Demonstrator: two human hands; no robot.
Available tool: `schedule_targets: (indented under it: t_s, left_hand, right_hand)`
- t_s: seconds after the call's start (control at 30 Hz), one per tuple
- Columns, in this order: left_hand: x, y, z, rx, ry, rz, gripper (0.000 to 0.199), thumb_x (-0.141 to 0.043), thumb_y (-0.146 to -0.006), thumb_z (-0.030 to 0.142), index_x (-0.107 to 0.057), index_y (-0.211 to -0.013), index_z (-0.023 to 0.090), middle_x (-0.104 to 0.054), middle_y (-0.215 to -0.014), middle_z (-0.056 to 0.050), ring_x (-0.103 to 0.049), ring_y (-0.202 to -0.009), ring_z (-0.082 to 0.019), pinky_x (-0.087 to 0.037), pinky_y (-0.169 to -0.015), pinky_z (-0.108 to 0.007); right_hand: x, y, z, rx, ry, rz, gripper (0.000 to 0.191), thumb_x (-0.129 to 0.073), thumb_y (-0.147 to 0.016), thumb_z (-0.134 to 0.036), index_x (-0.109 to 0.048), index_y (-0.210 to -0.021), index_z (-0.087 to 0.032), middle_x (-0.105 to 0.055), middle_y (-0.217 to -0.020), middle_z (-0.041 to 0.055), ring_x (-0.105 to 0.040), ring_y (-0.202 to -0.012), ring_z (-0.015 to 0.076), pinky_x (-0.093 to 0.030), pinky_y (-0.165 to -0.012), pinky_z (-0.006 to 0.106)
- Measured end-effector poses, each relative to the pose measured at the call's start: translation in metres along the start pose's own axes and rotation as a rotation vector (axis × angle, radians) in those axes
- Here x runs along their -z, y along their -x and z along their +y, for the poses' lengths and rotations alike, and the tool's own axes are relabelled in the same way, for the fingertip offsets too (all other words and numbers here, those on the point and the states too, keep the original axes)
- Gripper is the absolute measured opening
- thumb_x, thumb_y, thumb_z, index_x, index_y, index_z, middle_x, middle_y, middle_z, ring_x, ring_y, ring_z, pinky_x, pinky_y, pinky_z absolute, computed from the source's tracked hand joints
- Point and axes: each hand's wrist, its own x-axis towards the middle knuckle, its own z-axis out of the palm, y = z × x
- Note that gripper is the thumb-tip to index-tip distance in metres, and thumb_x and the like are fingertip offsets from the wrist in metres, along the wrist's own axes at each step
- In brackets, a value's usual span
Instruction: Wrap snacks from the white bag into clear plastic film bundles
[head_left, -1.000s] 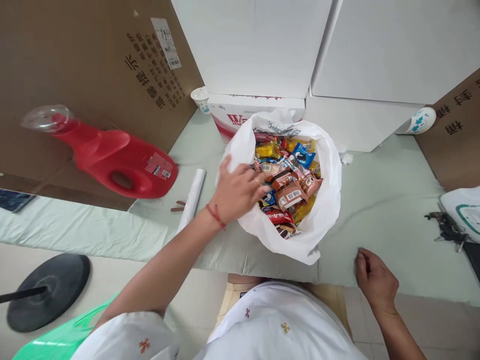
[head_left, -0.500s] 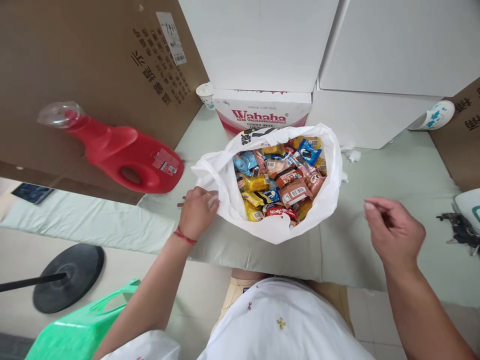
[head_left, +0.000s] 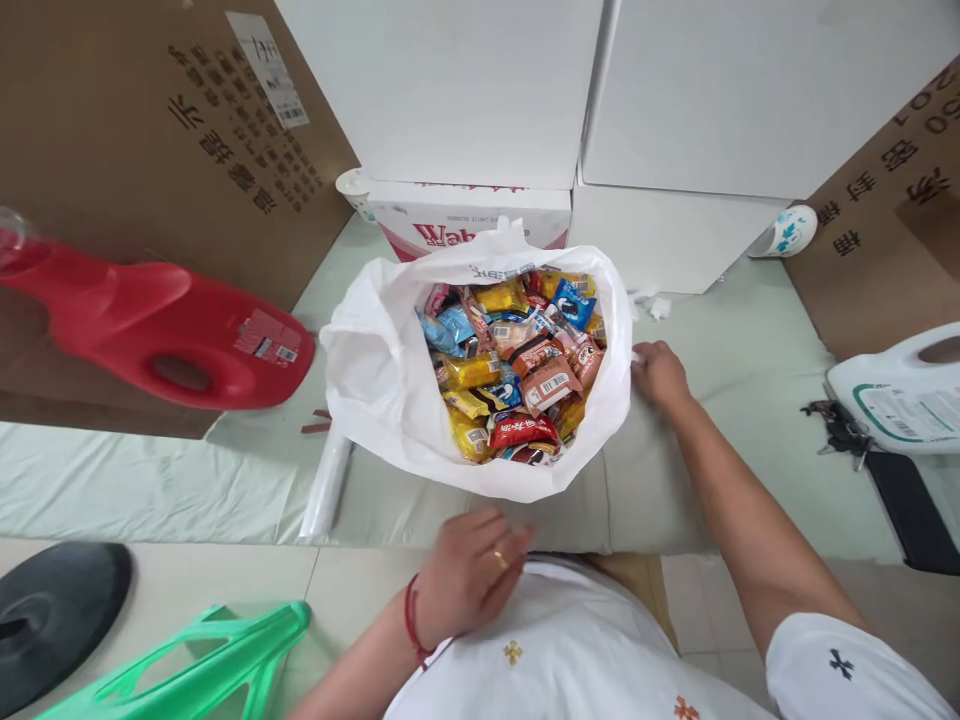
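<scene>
Behind the bag I can read red lettering starting "Wa" on a low white box (head_left: 394, 203); the rest is covered. The left brown carton (head_left: 90, 120) carries the heading 温馨提示 above smaller print and a barcoded sticker. The right brown carton (head_left: 870, 300) has large black characters, 密封桶 among them. A brown packet among the wrapped snacks (head_left: 517, 365) shows a barcode; the label on the red jug (head_left: 142, 320) is too small for me.

Those snacks fill the white plastic bag (head_left: 364, 365), mouth open, mid-worktop (head_left: 660, 490). My right grip (head_left: 660, 375) touches its right side, but I can't tell whether it pinches the plastic. My left grip (head_left: 476, 565), half-curled and blurred, hangs just before the bag; I can't tell whether it holds anything.

A white roll (head_left: 326, 490) lies left, partly behind the bag. Right are a green-labelled white jug (head_left: 911, 385), keys (head_left: 840, 430) and a black phone (head_left: 911, 510). Pale green cloth covers the worktop; a green stool (head_left: 289, 620) stands on tiled floor (head_left: 352, 580).
</scene>
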Motion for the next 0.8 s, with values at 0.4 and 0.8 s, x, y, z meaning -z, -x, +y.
schedule_targets:
  t_s: [0.4,0.8]
  left_hand:
    - [-0.047,0.003,-0.01,0.129,-0.02,-0.213,0.023,-0.045,-0.096,0.014,-0.066,-0.103,0.018,-0.065,-0.07,-0.004,-0.061,-0.063,-0.018,-0.044,-0.058,-0.029]
    - [-0.136,-0.086,0.004,0.9,1.142,-0.172,0.043,-0.058,-0.093,0.059,-0.065,-0.096,0.017,-0.053,-0.065,0.003,-0.043,-0.056,-0.01,-0.032,-0.053,-0.023]
  right_hand:
    - [0.024,-0.089,-0.022,-0.082,-0.012,0.059,0.03,-0.061,-0.091,-0.022,-0.068,-0.119,-0.016,-0.066,-0.12,0.0158,-0.062,-0.104,0.0294,-0.045,-0.086,0.039]
    - [0.021,0.138,0.018,-0.348,-1.381,0.025,0.036,-0.081,-0.072,-0.049,-0.063,-0.09,-0.023,-0.065,-0.079,-0.0018,-0.029,-0.05,0.0071,-0.023,-0.046,0.024]
